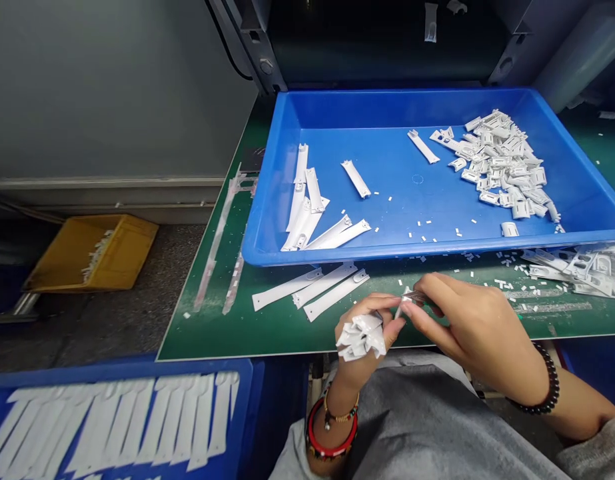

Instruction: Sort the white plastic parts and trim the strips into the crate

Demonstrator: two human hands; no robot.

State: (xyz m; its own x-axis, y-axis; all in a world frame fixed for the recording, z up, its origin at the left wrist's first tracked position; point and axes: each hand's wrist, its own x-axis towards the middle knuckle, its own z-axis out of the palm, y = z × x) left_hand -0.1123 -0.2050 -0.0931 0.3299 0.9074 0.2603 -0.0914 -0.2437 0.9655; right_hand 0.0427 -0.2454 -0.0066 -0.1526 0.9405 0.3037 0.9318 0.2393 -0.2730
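My left hand (358, 372) is closed around a bundle of white plastic pieces (361, 337), whose ends stick out of the fist. Between its thumb and forefinger it pinches another small white piece (401, 309), held upright. My right hand (480, 327) grips a thin metal tool (414, 296), its tip touching the top of that pinched piece. Most of the tool lies hidden in the fingers, so its exact kind does not show. Just left of the hands, long white plastic strips (337, 293) lie on the green table (217, 340).
Behind the hands stands a blue tray (387, 257) with long strips at left and a heap of short white pieces (507, 160) at right. More white parts (582, 270) and scraps lie by its front edge. A lower blue bin (244, 400) holds rows of strips; a yellow bin (132, 247) sits on the floor.
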